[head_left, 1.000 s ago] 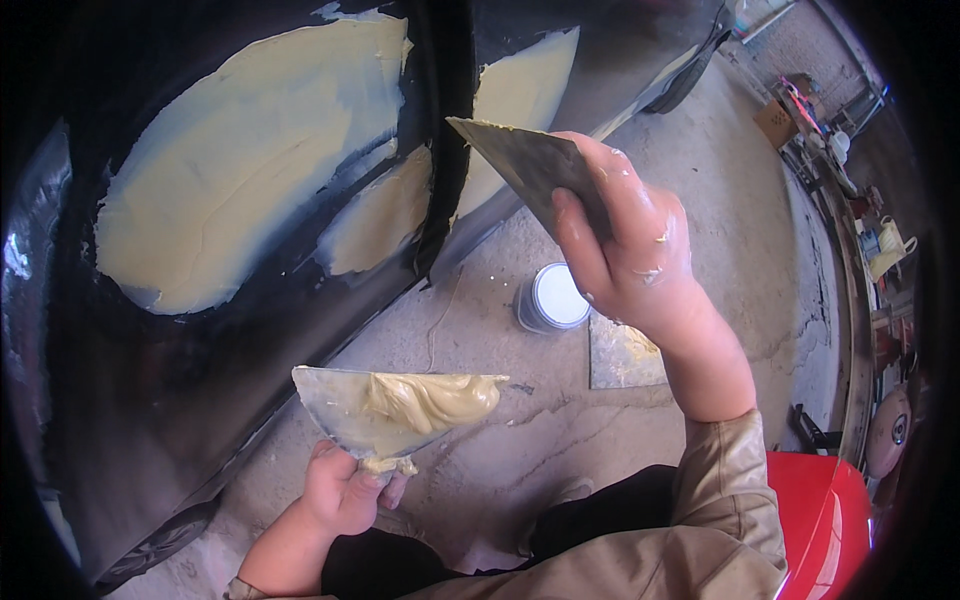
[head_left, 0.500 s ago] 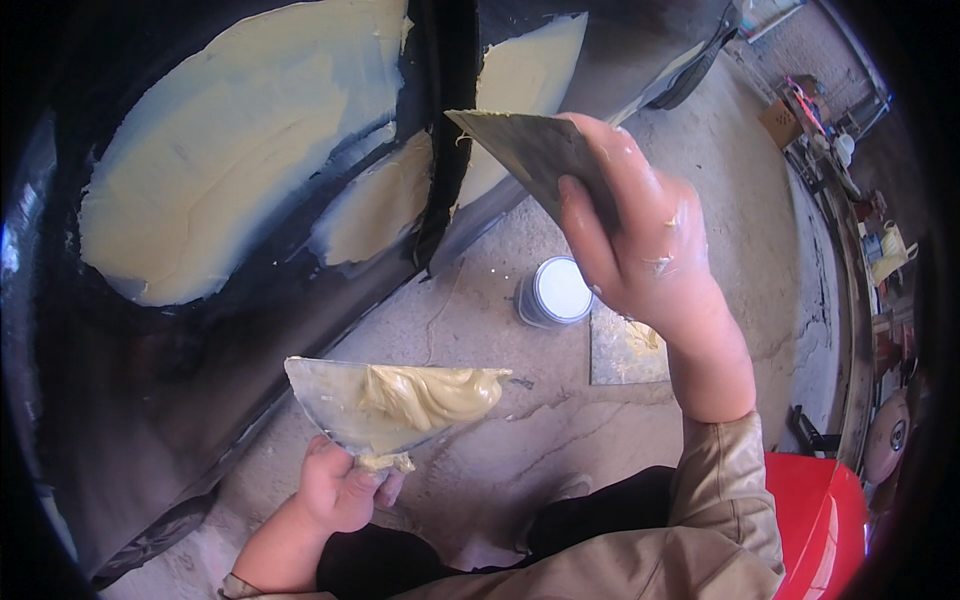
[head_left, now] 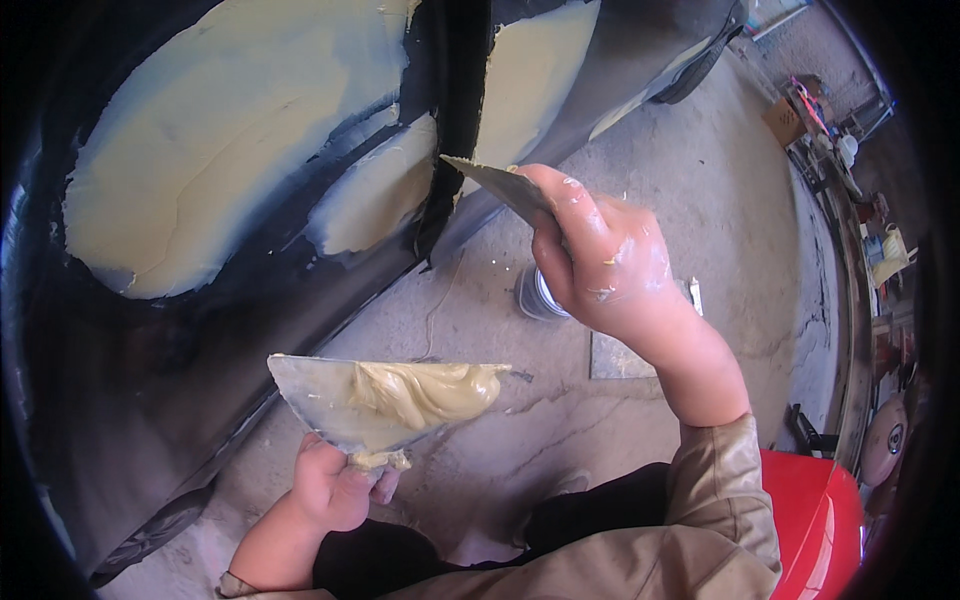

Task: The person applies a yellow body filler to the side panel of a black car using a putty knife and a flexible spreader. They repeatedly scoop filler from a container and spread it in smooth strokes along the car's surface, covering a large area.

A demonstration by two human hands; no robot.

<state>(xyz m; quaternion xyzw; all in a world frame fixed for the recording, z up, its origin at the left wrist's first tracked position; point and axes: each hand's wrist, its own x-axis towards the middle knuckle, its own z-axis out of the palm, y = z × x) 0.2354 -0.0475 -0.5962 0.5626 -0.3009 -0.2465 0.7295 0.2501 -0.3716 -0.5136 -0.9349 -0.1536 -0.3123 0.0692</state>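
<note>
In my left hand (head_left: 335,490) is the handle of a wide putty knife (head_left: 315,385), low in front of me. A thick heap of pale yellow filler (head_left: 425,393) lies along its blade, with more smeared near the handle. My right hand (head_left: 605,245), spotted with filler, is closed round a flat filler spreader (head_left: 505,188). Its far edge is beside the dark gap in the car body (head_left: 120,360); whether it touches cannot be told. Broad patches of spread filler (head_left: 240,140) cover the dark panels to the left, and another patch (head_left: 530,80) lies beyond the gap.
A lidded tin (head_left: 537,295) stands on the concrete floor, partly behind my right hand, beside a flat mixing board (head_left: 620,360). Something red (head_left: 815,520) is close by my right side. Along the right wall runs a cluttered shelf (head_left: 860,210) with a cardboard box (head_left: 785,122).
My right hand has come down and slightly left with the spreader, which now shows more edge-on and hides much of the tin. The left putty knife has shifted slightly left.
</note>
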